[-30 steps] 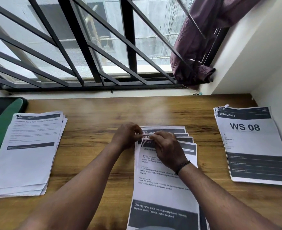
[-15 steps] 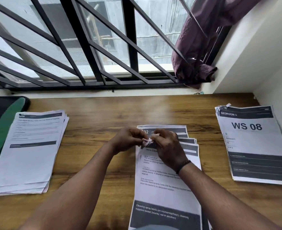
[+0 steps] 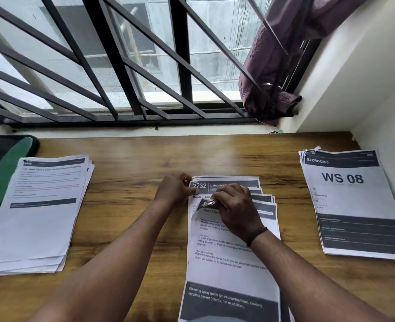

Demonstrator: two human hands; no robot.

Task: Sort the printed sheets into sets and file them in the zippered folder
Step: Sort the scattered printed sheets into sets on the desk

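Sheets in three groups are lying on the wooden desk (image 3: 126,159) in front of you. Your right hand (image 3: 236,210) is pinching the top left corner of the uppermost page of the middle stack (image 3: 231,263) and curling it up and back, so that its dark header is folding over on itself. Your left hand (image 3: 175,189) is resting just beside it, its fingertips pinching the left edge of the sheet underneath, the one whose header is showing "2732" and "LIVING ROOM". That stack is sitting fanned, with several dark header strips stepping out to the right behind your right wrist, which is wearing a dark cord bracelet (image 3: 258,234).

Well apart to the left, a loosely squared pile of text pages (image 3: 38,212) is lying near the desk's edge, and just beyond it the dark, green-trimmed zippered folder (image 3: 8,163) is lying partly out of view. To the right, the set headed "BEDROOM 3 / WS 08" (image 3: 350,201) is sitting near the white wall (image 3: 366,89).

Behind the desk, a purple cloth (image 3: 278,66) is hanging on the black window bars (image 3: 113,66).
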